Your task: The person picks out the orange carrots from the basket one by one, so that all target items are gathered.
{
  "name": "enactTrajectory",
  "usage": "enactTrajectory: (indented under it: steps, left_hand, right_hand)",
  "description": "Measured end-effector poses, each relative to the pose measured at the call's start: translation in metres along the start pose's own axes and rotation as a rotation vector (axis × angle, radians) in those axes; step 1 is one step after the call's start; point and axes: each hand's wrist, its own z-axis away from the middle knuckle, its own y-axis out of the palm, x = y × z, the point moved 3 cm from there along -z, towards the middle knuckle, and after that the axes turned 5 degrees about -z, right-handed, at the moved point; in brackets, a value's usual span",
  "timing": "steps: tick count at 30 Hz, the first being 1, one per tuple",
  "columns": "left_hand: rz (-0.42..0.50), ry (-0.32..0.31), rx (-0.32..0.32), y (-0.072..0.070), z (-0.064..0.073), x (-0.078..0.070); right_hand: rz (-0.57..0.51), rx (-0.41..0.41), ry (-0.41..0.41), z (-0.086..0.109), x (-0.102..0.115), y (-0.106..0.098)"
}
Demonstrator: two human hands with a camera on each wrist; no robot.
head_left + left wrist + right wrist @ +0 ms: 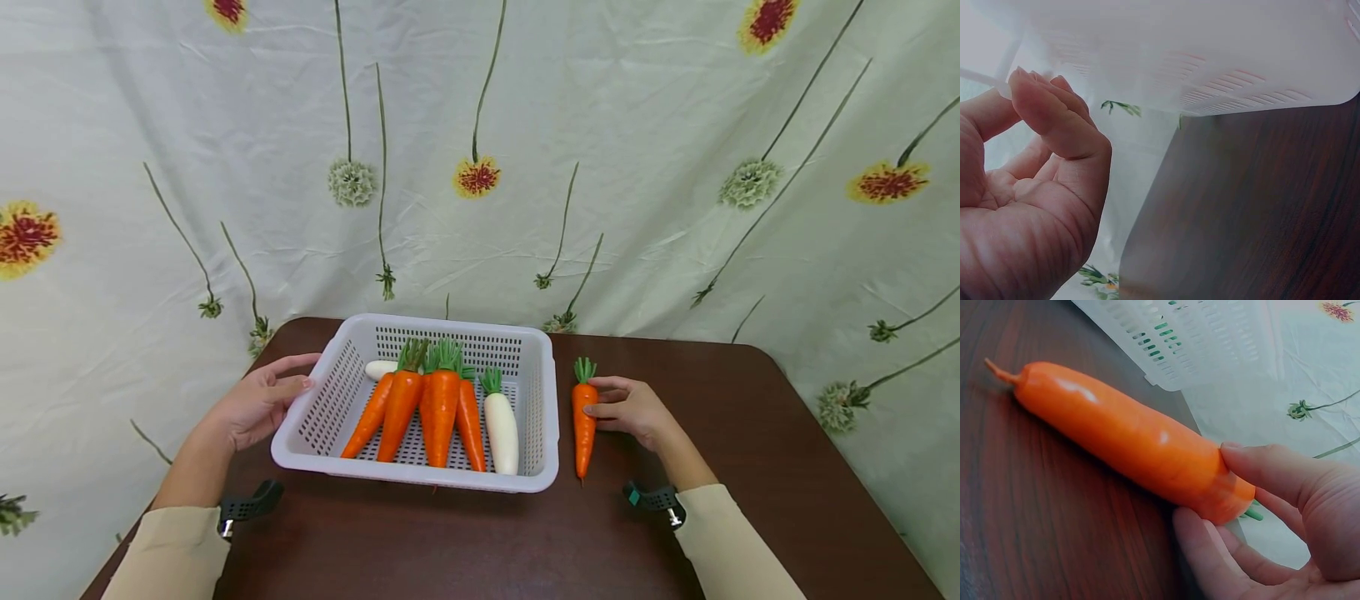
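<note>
My left hand holds the left rim of a white plastic basket, pinching it between thumb and fingers in the left wrist view. Several orange carrots with green tops lie in the basket. A white radish with green leaves lies at their right, and another white piece is partly hidden behind them. To the right of the basket, my right hand pinches a single carrot near its leafy end. That carrot's thin tip points toward the front of the table.
Everything is on a dark brown wooden table. A pale cloth with printed flowers hangs behind and beside it. Both wrists wear dark straps, and light sleeves cover the forearms.
</note>
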Motion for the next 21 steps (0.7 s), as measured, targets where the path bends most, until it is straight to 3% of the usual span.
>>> enactTrajectory:
  steps: [21]
  left_hand:
    - [0.011, 0.002, 0.007, -0.0009, -0.0016, 0.0019]
  right_hand:
    - [0.048, -0.038, -0.024, 0.0037, 0.002, 0.0027]
